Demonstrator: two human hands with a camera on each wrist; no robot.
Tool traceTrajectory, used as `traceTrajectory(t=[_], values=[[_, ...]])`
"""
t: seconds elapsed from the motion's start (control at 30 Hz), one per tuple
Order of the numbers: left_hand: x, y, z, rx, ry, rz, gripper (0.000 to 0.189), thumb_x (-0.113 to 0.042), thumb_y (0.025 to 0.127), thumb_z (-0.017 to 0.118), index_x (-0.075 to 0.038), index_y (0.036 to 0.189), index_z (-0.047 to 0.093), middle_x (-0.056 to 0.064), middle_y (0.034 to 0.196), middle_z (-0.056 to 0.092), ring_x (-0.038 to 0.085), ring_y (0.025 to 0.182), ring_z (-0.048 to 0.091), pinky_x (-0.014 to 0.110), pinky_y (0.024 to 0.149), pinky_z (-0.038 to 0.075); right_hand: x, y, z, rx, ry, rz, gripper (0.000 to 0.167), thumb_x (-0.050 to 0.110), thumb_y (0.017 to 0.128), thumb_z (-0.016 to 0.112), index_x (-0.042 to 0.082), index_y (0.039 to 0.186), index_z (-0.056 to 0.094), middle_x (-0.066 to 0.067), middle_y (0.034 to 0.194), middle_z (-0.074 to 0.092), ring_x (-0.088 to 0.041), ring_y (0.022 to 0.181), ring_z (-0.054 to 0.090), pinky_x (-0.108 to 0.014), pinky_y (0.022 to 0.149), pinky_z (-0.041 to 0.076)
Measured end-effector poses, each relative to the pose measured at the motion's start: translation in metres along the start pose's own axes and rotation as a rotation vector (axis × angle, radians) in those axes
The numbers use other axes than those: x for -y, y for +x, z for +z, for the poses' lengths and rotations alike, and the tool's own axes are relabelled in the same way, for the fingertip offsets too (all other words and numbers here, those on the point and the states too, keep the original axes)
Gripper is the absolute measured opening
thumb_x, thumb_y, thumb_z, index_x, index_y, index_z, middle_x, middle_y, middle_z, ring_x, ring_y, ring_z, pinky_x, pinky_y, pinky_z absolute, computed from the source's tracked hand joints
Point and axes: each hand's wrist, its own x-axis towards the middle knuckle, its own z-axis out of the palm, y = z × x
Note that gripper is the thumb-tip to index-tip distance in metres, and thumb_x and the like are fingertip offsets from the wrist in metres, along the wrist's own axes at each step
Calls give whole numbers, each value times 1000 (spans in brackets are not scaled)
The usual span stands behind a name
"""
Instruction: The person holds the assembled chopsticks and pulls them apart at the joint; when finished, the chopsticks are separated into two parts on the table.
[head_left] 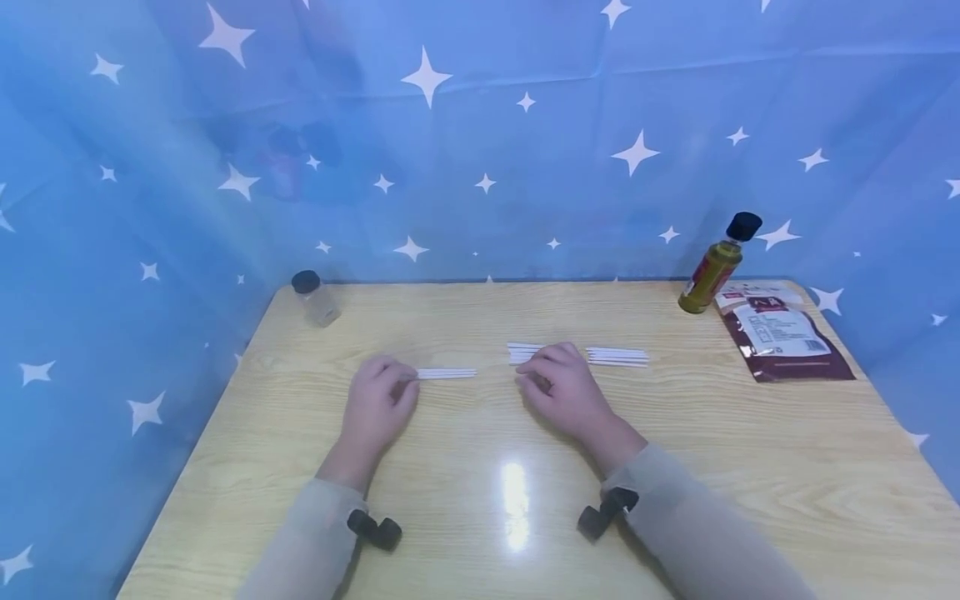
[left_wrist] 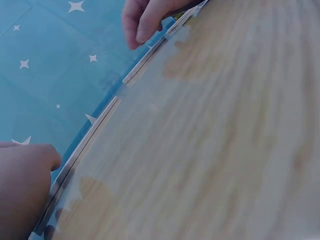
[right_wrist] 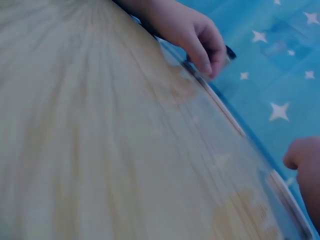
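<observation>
In the head view, several thin white sticks (head_left: 447, 373) lie side by side at mid-table. The fingertips of my left hand (head_left: 378, 398), loosely bent, are at their left end; whether they press on it is too small to tell. My right hand (head_left: 564, 390) hovers with bent fingers at a second bundle of white sticks (head_left: 522, 353) and hides part of it. A third bundle of white sticks (head_left: 617, 357) lies just right of that hand. From the left wrist, my right hand (left_wrist: 150, 20) shows nothing between thumb and fingers. The right wrist view shows my left hand (right_wrist: 195, 40) with thumb and fingertips close together.
A clear jar with a black lid (head_left: 318, 302) stands at the table's back left. At the back right are a bottle of greenish-yellow liquid with a black cap (head_left: 711, 275) and a brown and white packet (head_left: 782, 333). Behind the wooden table (head_left: 450, 500) hangs a blue star-patterned cloth (head_left: 480, 150).
</observation>
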Motion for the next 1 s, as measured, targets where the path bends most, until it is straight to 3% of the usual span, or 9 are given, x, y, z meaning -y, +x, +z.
traceTrajectory(t=[0.1,0.23,0.4,0.67,1.0], values=[[2,0,0,42,16,-57,18,-14,92,77,-7,108,77,12,121,66,33,115,60,54,100,48,7,6,9,-17,0,-2,12,15,92,81,9,102,82,-3,105,74,-27,105,59,-46,96,47],[-1,3,2,155,50,-181,35,-25,98,71,-9,129,72,16,145,56,39,140,45,63,118,30,15,15,20,-1,-54,20,15,18,93,79,10,105,82,-4,109,73,-27,109,58,-47,101,46],[-7,7,1,264,88,-298,40,-33,104,64,-11,138,67,12,149,54,37,146,36,63,121,19,27,25,35,43,-98,48,20,19,95,73,11,111,82,-1,111,72,-24,109,57,-44,102,45],[-4,6,-2,268,113,-339,32,-32,104,65,-12,128,72,11,144,57,35,145,37,60,121,23,41,34,63,116,-118,49,22,23,101,65,15,113,82,5,109,69,-18,107,57,-36,100,47],[1,4,-3,262,50,-321,23,-22,102,73,-11,122,75,7,134,64,28,131,51,47,111,46,38,33,72,125,-120,-57,21,16,98,71,11,115,82,-2,108,71,-22,102,60,-39,93,52]])
